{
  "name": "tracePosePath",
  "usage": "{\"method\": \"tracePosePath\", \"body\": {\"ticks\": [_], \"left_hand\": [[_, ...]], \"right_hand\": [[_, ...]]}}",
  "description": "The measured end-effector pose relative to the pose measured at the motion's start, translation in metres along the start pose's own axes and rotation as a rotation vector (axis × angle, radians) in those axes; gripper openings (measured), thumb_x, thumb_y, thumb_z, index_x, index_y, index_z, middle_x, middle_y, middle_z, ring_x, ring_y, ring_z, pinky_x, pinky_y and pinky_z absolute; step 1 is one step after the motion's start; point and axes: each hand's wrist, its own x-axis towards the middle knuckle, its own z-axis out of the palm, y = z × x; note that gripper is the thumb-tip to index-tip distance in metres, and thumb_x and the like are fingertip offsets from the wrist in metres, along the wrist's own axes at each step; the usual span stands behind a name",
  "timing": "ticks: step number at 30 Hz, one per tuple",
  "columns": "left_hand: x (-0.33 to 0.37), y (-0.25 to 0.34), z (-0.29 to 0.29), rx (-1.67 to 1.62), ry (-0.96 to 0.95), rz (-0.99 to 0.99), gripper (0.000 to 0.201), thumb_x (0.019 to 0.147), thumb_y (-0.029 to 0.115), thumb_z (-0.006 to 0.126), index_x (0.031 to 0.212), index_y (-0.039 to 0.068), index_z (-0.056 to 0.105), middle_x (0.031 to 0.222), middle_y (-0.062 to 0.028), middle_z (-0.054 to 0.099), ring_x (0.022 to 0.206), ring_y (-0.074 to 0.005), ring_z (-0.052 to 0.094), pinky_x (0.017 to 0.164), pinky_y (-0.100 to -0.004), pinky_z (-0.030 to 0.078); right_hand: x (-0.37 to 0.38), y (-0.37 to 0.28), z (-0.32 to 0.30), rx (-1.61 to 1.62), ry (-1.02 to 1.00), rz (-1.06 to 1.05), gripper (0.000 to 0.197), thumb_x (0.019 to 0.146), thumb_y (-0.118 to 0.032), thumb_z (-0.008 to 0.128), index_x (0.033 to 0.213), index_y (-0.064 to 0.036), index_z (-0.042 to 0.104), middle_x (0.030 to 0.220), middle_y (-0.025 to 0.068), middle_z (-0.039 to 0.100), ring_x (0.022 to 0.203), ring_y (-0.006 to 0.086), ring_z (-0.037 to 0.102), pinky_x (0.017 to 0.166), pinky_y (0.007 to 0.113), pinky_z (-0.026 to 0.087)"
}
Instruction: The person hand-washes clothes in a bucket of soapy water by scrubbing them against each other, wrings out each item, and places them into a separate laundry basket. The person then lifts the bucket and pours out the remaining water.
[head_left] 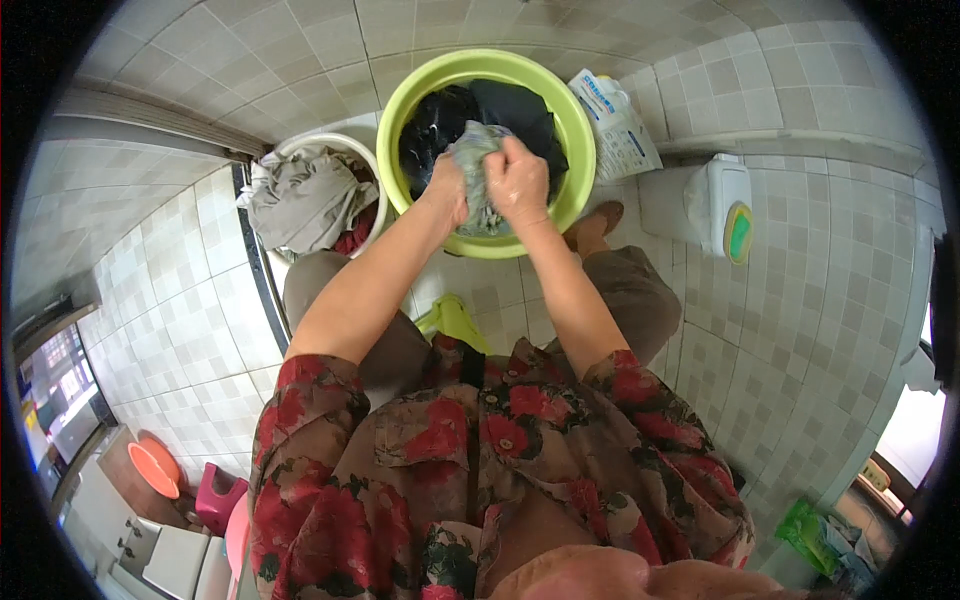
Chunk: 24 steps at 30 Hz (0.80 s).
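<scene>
Both my hands hold a wet, bunched-up greyish-green patterned cloth (474,160) over a lime-green basin (586,130). My left hand (450,188) grips its left side, with the fingers partly hidden by the cloth. On the other side my right hand (519,180) is closed in a fist around the fabric. Dark, wet clothes (515,105) lie in the basin beneath and beyond the cloth. What kind of garment the cloth is, I cannot tell.
Left of the basin, a white bucket (376,225) holds grey and dark red laundry (310,195). A white printed bag (615,130) leans at the basin's right. Farther right stands a white container with a green-and-yellow oval (738,235). A lime-green stool (455,318) is below me.
</scene>
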Motion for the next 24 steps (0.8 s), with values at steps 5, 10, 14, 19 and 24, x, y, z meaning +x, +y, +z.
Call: {"method": "tracePosePath", "body": {"ticks": [5,10,14,19,24], "left_hand": [[-0.042,0.022,0.021,0.397,-0.101,0.300,0.017,0.090,0.014,0.052,0.097,0.001,0.061,0.087,-0.0043,0.064,0.075,-0.0108,0.060,0.067,-0.0268,0.049],[-0.053,0.033,0.026,0.689,-0.312,0.517,0.010,0.086,0.010,0.056,0.092,0.002,0.061,0.083,-0.0015,0.061,0.075,-0.0078,0.056,0.069,-0.0249,0.048],[-0.066,0.040,0.036,0.879,-0.410,0.648,0.009,0.075,0.001,0.057,0.084,0.001,0.057,0.077,0.0002,0.056,0.073,-0.0058,0.050,0.067,-0.0228,0.044],[-0.083,0.064,0.039,0.874,-0.529,0.711,0.011,0.073,-0.003,0.053,0.082,0.000,0.057,0.078,0.0019,0.055,0.071,-0.0043,0.048,0.066,-0.0214,0.043],[-0.082,0.068,0.025,0.950,-0.468,0.692,0.012,0.072,-0.003,0.053,0.083,0.000,0.059,0.080,-0.0008,0.058,0.072,-0.0077,0.052,0.068,-0.0228,0.044]], "right_hand": [[0.010,0.059,-0.023,-0.003,-0.284,0.188,0.021,0.082,-0.020,0.055,0.085,0.0003,0.059,0.078,0.0222,0.062,0.076,0.0368,0.062,0.067,0.044,0.048],[0.009,0.053,-0.061,0.898,-0.311,0.323,0.038,0.084,-0.008,0.055,0.122,-0.0036,0.056,0.104,0.0079,0.063,0.084,0.0144,0.059,0.070,0.032,0.049],[0.019,0.007,-0.078,1.045,-0.433,0.333,0.044,0.083,-0.004,0.057,0.126,-0.0019,0.051,0.106,0.0075,0.062,0.081,0.0134,0.058,0.068,0.028,0.049],[0.025,0.002,-0.108,0.733,-0.652,0.232,0.037,0.077,0.004,0.061,0.114,0.0024,0.054,0.094,0.0032,0.060,0.077,0.0082,0.056,0.067,0.023,0.046],[0.022,-0.019,-0.125,0.711,-0.737,0.259,0.017,0.077,-0.003,0.067,0.091,0.0005,0.057,0.079,-0.0002,0.059,0.071,0.0062,0.055,0.064,0.023,0.045]]}}
